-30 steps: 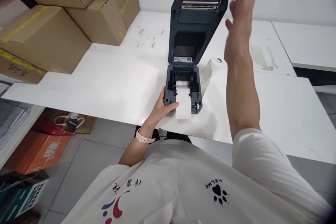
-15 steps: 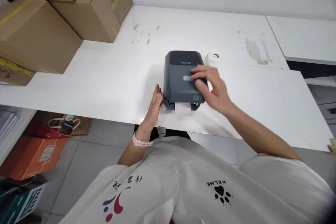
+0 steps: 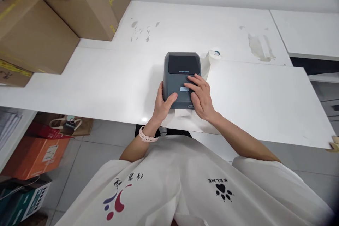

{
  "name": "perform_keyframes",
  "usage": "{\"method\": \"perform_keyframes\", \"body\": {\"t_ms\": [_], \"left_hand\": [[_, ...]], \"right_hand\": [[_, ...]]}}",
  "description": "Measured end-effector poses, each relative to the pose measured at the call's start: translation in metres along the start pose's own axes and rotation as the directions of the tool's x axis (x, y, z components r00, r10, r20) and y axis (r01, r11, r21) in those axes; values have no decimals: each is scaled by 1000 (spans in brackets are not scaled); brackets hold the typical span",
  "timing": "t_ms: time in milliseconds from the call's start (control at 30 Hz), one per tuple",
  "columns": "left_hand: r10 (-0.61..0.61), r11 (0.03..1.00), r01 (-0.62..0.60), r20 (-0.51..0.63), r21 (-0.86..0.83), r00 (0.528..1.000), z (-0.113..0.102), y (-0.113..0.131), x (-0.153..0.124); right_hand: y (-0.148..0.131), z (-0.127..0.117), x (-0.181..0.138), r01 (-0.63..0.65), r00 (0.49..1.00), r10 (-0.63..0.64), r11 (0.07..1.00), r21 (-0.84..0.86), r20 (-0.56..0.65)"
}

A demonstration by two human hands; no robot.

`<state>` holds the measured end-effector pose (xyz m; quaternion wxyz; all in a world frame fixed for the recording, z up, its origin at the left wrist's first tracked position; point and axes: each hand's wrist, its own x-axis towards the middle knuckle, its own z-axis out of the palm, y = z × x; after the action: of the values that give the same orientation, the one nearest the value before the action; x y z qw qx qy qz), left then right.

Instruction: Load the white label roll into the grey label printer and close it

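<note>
A dark grey label printer point(image 3: 178, 67) sits near the front edge of the white table point(image 3: 106, 84), its lid closed. A strip of white paper point(image 3: 182, 113) sticks out of its front slot. My left hand point(image 3: 162, 104) grips the printer's left front corner, thumb on top. My right hand point(image 3: 200, 93) lies flat on the lid, fingers stretched toward the light button point(image 3: 184, 89). A white paper roll point(image 3: 210, 60) stands just behind the printer on the right.
Brown cardboard boxes point(image 3: 53, 17) are stacked at the table's back left. A second white table point(image 3: 304, 31) adjoins at the right. Below the table on the left are an orange box point(image 3: 34, 155), a bag and a teal box on the floor.
The printer's lid, open a second ago, has been closed by my right hand, which now rests on it. My left hand has closed around the printer's left corner.
</note>
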<state>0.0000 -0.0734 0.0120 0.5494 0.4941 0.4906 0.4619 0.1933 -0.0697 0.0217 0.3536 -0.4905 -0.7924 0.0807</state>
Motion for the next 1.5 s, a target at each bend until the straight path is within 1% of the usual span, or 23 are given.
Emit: {"method": "perform_keyframes", "body": {"t_ms": [33,100,167,200,267,300,333,400,467,533,667,733,800,867,933,1000,1067,1133,1200,1267,1333,1400,1500], "left_hand": [[7,1000,-6,-36,12,999,0,-3,-6],[32,998,-21,-198,57,980,2,-10,-24],[77,993,-34,-412,109,908,4,-17,-46],[65,995,-28,-423,95,904,6,-19,-55],[-37,999,38,-238,-1,971,10,-22,-67],[-99,994,92,-131,-63,986,12,-21,-68],[-153,983,148,-35,-112,988,14,-20,-66],[-219,961,228,72,-157,973,17,-18,-58],[-222,964,234,99,-124,970,17,-17,-49],[-183,980,190,97,-64,978,14,-18,-44],[-142,989,144,119,-12,983,7,-25,-49],[-101,994,102,42,-31,994,3,-25,-52],[-27,998,21,-110,-58,994,-1,-23,-52],[31,996,-51,-247,-76,969,-8,-19,-48],[59,993,-90,-328,-80,943,-16,-14,-42],[76,990,-115,-381,-81,922,-26,-10,-33],[90,988,-134,-406,-82,910,-34,-7,-23],[103,987,-147,-416,-73,903,-38,-4,-10],[118,989,-145,-402,-38,908,-38,0,6],[128,992,-127,-352,27,927,-34,4,23],[130,989,-105,-270,105,954,-29,7,37],[119,980,-89,-166,180,979,-24,8,47],[89,958,-74,-42,278,995,-19,8,52]], "right_hand": [[1,1,0,3,1000,-2,1000,7,-6],[3,3,-1,31,999,-30,999,41,-43],[5,5,-2,73,993,-64,994,86,-100],[5,6,-2,87,989,-74,991,103,-125],[6,7,-3,92,986,-73,988,124,-150],[6,7,-3,90,985,-70,988,128,-155],[6,8,-3,90,985,-69,987,131,-158],[6,9,-3,98,983,-75,986,132,-169],[7,9,-3,110,981,-89,987,115,-174],[7,7,-3,113,984,-101,991,73,-150],[5,-1,-2,88,994,-92,994,-65,-54],[3,-7,-2,95,995,-97,987,-131,-7],[3,-10,-2,116,993,-112,980,-162,29],[5,-10,-4,125,992,-118,979,-162,51],[8,-8,-7,139,989,-131,978,-155,62],[11,-6,-8,183,983,-180,971,-152,34],[12,-6,-3,238,967,-248,960,-146,-53],[9,-11,11,266,945,-284,956,-124,-163],[4,-23,35,259,925,-268,963,-71,-268],[-2,-39,67,242,907,-220,970,17,-359],[-6,-55,105,217,901,-150,968,123,-407],[-4,-68,144,145,923,-39,957,252,-383],[9,-78,196,-53,979,112,947,317,-170]]}}
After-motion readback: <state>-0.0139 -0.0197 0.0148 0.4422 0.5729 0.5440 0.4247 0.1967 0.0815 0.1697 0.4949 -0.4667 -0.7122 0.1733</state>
